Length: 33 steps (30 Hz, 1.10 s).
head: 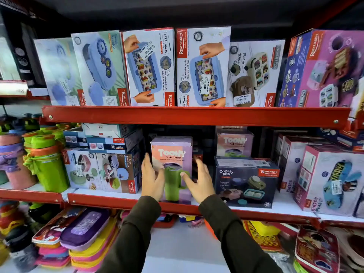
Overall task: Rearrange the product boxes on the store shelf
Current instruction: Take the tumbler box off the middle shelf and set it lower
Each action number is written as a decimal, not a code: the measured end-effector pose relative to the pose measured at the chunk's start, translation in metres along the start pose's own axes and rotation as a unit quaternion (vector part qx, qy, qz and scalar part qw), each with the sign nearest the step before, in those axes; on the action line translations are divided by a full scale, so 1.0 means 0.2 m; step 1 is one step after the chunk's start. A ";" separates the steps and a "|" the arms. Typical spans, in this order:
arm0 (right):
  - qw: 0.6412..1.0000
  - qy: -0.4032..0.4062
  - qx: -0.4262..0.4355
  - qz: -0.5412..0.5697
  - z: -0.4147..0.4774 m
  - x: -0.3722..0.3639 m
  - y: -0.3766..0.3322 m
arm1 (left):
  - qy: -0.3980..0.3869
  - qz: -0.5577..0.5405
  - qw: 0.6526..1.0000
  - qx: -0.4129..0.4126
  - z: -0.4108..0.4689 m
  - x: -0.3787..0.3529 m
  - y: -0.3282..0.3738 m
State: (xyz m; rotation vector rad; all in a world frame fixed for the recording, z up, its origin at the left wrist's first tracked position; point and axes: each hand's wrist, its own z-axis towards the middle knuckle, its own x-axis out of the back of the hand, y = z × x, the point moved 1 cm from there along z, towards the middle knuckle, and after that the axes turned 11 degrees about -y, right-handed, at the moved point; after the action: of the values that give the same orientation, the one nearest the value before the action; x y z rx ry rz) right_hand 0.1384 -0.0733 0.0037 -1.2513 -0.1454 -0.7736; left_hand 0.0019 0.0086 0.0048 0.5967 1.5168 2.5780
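Head view showed both hands, left hand (151,177) and right hand (199,181), spread wide beside the Toony tumbler box (171,154), gripping nothing; rearranging looked barely begun.

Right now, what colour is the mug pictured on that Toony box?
Green, on the Toony box, head view.

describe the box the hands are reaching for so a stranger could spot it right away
Middle red shelf, centre front: a tall box between the left hand and right hand. It is lilac and peach, reads "Toony Tumbler" and pictures a green mug; its twin stands further back.
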 end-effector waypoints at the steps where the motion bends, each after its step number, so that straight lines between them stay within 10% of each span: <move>1: 1.000 0.010 0.003 0.003 0.01 -0.01 0.00 | -0.013 -0.016 1.000 -0.005 0.01 0.00 -0.03; 33: 0.972 0.204 0.115 0.009 -0.77 0.04 0.19 | 0.042 -0.083 0.990 -0.109 -0.70 -0.21 -0.10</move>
State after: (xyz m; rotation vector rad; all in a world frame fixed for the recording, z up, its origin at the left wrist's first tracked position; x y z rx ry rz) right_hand 0.1198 -0.2097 -0.0744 -0.8541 0.1089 -0.9540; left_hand -0.0137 -0.1083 -0.0846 0.3276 1.2234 2.6186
